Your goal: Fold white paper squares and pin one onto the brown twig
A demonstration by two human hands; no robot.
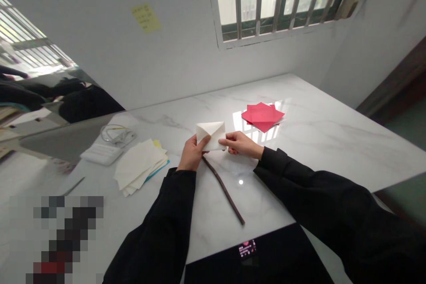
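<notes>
Between my two hands, a little above the table, is a small white paper envelope (216,142) with its pointed flap folded down. My left hand (193,151) grips its left side, the thumb lying on the front near the flap's tip. At the lower right corner, my right hand (242,143) pinches the paper between thumb and fingers. Below the hands a thin brown stick (225,191) lies slantwise on the table, its upper end near my left hand.
White marbled table (319,142). Red paper pieces (262,115) lie at the back right. To the left are a stack of white sheets (138,166), a white box (101,153) and a coiled cable (118,134). A black panel (276,257) is at the front edge.
</notes>
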